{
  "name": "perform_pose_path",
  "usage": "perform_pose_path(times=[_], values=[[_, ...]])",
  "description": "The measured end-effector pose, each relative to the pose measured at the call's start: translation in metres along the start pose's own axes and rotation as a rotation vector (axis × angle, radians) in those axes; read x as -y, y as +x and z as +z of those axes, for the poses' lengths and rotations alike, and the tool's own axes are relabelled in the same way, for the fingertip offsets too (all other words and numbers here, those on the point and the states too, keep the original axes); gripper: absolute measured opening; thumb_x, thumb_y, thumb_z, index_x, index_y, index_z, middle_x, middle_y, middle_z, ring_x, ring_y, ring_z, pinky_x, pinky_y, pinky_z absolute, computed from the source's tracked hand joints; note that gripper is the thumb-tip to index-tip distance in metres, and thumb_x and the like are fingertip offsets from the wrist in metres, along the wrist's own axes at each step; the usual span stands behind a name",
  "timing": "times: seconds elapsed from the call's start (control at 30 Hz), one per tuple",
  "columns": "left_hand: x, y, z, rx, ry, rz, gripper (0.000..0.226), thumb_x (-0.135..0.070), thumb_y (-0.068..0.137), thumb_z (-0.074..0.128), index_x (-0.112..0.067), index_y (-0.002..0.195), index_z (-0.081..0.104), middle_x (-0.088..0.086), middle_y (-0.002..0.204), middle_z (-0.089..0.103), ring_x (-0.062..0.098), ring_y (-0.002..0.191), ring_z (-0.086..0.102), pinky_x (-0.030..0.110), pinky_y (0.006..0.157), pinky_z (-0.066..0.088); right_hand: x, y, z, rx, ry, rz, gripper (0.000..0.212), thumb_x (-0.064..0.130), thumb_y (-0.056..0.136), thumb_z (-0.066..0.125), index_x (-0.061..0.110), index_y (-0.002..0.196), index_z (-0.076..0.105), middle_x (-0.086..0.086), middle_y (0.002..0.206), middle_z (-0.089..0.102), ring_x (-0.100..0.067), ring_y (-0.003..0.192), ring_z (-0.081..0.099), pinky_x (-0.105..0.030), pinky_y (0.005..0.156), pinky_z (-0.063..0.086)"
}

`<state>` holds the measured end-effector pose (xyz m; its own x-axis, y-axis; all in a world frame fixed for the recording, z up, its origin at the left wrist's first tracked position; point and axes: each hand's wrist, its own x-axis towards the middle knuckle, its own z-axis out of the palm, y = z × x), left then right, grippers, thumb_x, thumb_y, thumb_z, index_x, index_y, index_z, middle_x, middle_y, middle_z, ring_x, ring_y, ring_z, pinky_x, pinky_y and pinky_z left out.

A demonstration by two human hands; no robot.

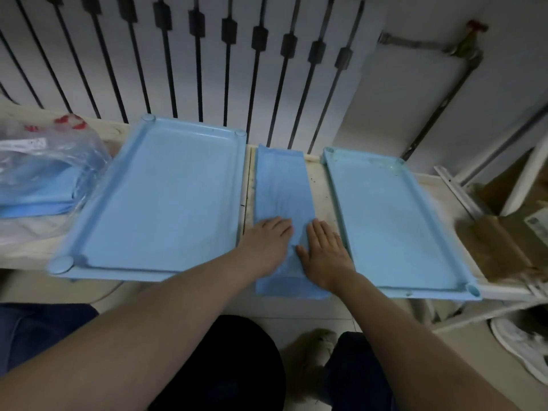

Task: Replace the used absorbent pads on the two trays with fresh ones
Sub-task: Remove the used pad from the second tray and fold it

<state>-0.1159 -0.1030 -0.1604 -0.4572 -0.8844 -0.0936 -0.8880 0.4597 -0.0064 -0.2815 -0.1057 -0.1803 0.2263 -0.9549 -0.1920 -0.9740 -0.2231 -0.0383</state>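
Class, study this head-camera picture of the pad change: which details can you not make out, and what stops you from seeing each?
- Head view: the near end of the folded pad lies under the left hand and right hand.
- Head view: the stack inside the plastic bag is blurred by glare and cut by the left edge.
- Head view: whether the left tray holds a pad; blue on blue, blurred.
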Motion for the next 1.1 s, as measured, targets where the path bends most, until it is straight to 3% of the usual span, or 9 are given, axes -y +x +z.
perform_pose_path(times=[0.17, 0.3, 0.4, 0.5, 0.63, 0.7, 0.73, 0.83, 1.1], values=[[-0.015, -0.028, 0.017, 0.062, -0.173, 0.022, 0.075, -0.052, 0.097, 0.035, -0.010, 0.152, 0.005, 0.005, 0.161, -0.001, 0.019, 0.148, -0.003, 0.035, 0.121, 0.005, -0.007, -0.033, 0.005, -0.054, 0.075, -0.274, 0.094, 0.071, 0.081, -0.008, 0.013, 0.152, 0.015, -0.001, 0.161, 0.004, -0.018, 0.149, 0.006, -0.030, 0.121, 0.004], [-0.019, -0.048, 0.019, 0.064, -0.017, 0.034, 0.100, -0.048, 0.086, 0.061, -0.006, 0.151, -0.002, 0.010, 0.160, -0.009, 0.024, 0.148, -0.006, 0.036, 0.121, 0.002, -0.011, -0.056, 0.000, 0.018, 0.106, -0.269, 0.089, 0.063, 0.088, 0.044, 0.017, 0.153, 0.004, 0.004, 0.161, -0.004, -0.012, 0.148, -0.003, -0.026, 0.119, -0.001], [-0.028, -0.055, 0.019, 0.027, 0.023, -0.023, 0.076, -0.016, 0.097, 0.046, -0.005, 0.151, -0.007, 0.012, 0.159, -0.012, 0.026, 0.147, -0.007, 0.036, 0.121, 0.004, -0.012, -0.062, -0.001, 0.019, -0.036, -0.270, 0.102, 0.045, 0.084, 0.065, 0.015, 0.153, -0.005, 0.001, 0.160, -0.011, -0.016, 0.148, -0.005, -0.026, 0.119, -0.002], [-0.035, -0.059, 0.023, -0.044, 0.010, -0.069, 0.058, -0.005, 0.100, 0.023, -0.003, 0.151, -0.005, 0.013, 0.159, -0.009, 0.027, 0.148, -0.005, 0.035, 0.121, 0.003, -0.005, -0.069, 0.002, -0.064, -0.030, -0.229, 0.086, 0.013, 0.090, 0.057, 0.015, 0.153, 0.000, 0.001, 0.161, -0.006, -0.016, 0.148, -0.001, -0.023, 0.117, 0.001], [-0.029, -0.064, 0.017, -0.127, -0.088, -0.075, 0.051, 0.001, 0.092, 0.036, -0.001, 0.144, 0.032, 0.018, 0.152, 0.028, 0.033, 0.140, 0.030, 0.037, 0.115, 0.023, -0.002, -0.069, -0.010, -0.159, 0.162, -0.113, 0.052, 0.005, 0.091, 0.046, 0.016, 0.142, 0.043, -0.002, 0.151, 0.038, -0.020, 0.137, 0.038, -0.030, 0.110, 0.033], [-0.021, -0.063, 0.014, -0.280, -0.093, -0.044, 0.038, 0.006, 0.075, 0.047, -0.003, 0.109, 0.063, 0.018, 0.110, 0.064, 0.035, 0.103, 0.063, 0.038, 0.101, 0.039, -0.006, -0.065, -0.017, -0.201, 0.280, -0.040, 0.035, 0.008, 0.091, 0.047, 0.016, 0.123, 0.060, -0.006, 0.126, 0.062, -0.027, 0.114, 0.058, -0.035, 0.094, 0.047], [-0.016, -0.062, 0.010, -0.303, -0.077, -0.053, 0.033, 0.005, 0.071, 0.049, -0.007, 0.098, 0.065, 0.012, 0.093, 0.067, 0.031, 0.088, 0.066, 0.036, 0.102, 0.038, -0.007, -0.063, -0.019, -0.220, 0.316, -0.011, 0.029, 0.010, 0.092, 0.047, 0.016, 0.115, 0.064, -0.008, 0.113, 0.067, -0.029, 0.103, 0.062, -0.034, 0.085, 0.049], [-0.005, -0.063, 0.005, -0.258, -0.117, -0.202, 0.022, -0.007, 0.083, 0.052, -0.015, 0.101, 0.061, 0.003, 0.089, 0.067, 0.024, 0.091, 0.062, 0.032, 0.116, 0.013, -0.005, -0.057, -0.025, -0.257, 0.333, 0.076, 0.018, 0.017, 0.096, 0.045, 0.008, 0.098, 0.061, -0.016, 0.094, 0.067, -0.032, 0.084, 0.059, -0.029, 0.064, 0.038], [-0.002, -0.054, -0.002, -0.244, -0.047, -0.398, 0.029, -0.019, 0.094, 0.045, -0.015, 0.122, 0.046, 0.002, 0.092, 0.065, 0.022, 0.105, 0.055, 0.036, 0.118, 0.001, 0.009, -0.031, -0.019, -0.172, 0.389, 0.388, 0.031, 0.030, 0.097, 0.042, 0.005, 0.104, 0.057, -0.017, 0.106, 0.065, -0.035, 0.098, 0.059, -0.034, 0.074, 0.043]])
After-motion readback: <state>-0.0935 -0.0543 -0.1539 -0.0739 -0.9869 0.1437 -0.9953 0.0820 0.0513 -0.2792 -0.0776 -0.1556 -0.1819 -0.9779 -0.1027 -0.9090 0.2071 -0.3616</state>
